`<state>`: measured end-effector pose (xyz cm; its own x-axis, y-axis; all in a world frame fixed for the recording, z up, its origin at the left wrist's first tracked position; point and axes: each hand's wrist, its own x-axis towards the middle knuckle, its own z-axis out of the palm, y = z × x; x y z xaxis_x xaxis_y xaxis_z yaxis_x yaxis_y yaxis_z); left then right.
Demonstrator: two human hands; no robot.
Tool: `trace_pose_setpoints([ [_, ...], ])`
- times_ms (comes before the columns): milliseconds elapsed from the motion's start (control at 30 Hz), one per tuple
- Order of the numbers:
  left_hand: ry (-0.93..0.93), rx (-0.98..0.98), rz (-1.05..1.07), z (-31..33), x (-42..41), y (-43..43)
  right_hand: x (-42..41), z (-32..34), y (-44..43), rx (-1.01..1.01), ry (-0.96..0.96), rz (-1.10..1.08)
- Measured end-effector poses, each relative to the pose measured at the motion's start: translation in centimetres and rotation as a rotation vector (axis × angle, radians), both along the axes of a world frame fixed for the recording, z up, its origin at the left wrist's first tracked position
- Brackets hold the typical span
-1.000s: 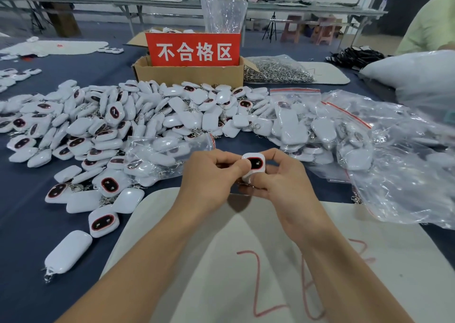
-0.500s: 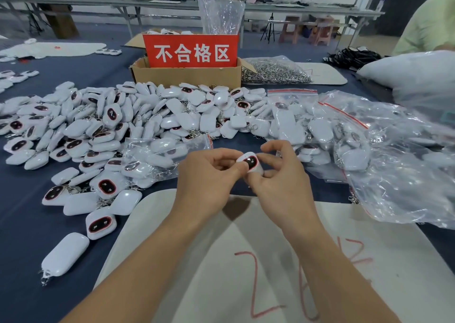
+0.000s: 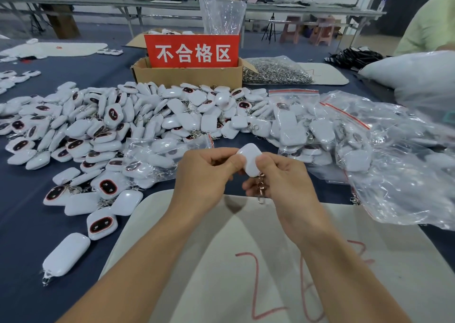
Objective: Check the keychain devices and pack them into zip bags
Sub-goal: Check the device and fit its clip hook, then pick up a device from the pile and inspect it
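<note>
A white keychain device [image 3: 250,159] is held between both hands above the near edge of the table, its plain back facing me and its metal clip [image 3: 261,189] hanging below. My left hand [image 3: 205,175] pinches its left side with the thumb. My right hand [image 3: 283,177] grips its right side, thumb on the back. A big heap of loose white devices [image 3: 103,125] lies to the left and behind. A part-filled zip bag [image 3: 157,157] lies just beyond my left hand. Filled zip bags [image 3: 307,128] sit to the right.
A cardboard box [image 3: 189,76] with a red sign stands at the back centre. A bag of metal rings [image 3: 275,72] lies right of it. A white mat [image 3: 246,261] with red writing is under my arms. Another person's sleeve [image 3: 430,24] shows far right.
The device has been turned over: its dark red-rimmed face showed before, now its white back is up and the clip hangs in view. Both hands stayed in place.
</note>
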<state>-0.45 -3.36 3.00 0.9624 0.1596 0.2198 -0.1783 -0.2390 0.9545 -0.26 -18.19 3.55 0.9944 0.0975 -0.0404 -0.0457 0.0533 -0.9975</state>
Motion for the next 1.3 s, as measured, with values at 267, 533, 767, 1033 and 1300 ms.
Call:
trace_pose_setpoints([
  [267,0.053,-0.039,0.164,-0.3,0.1,-0.2,-0.9,-0.8,0.8,-0.504,-0.261,-0.250],
  [533,-0.009,0.116,0.058,0.2,0.2,0.3,-0.3,-0.8,0.7,-0.367,-0.222,-0.260],
  [767,-0.090,0.909,0.351,-0.3,1.3,2.5,0.1,-0.4,0.3,-0.071,-0.011,-0.409],
  [1033,-0.052,0.958,0.203,-1.7,1.8,2.7,0.2,-0.5,0.3,-0.112,-0.014,-0.369],
  [1300,-0.179,0.584,-0.087,-1.4,0.2,-0.7,1.0,-0.6,-0.8,-0.135,0.053,-0.348],
])
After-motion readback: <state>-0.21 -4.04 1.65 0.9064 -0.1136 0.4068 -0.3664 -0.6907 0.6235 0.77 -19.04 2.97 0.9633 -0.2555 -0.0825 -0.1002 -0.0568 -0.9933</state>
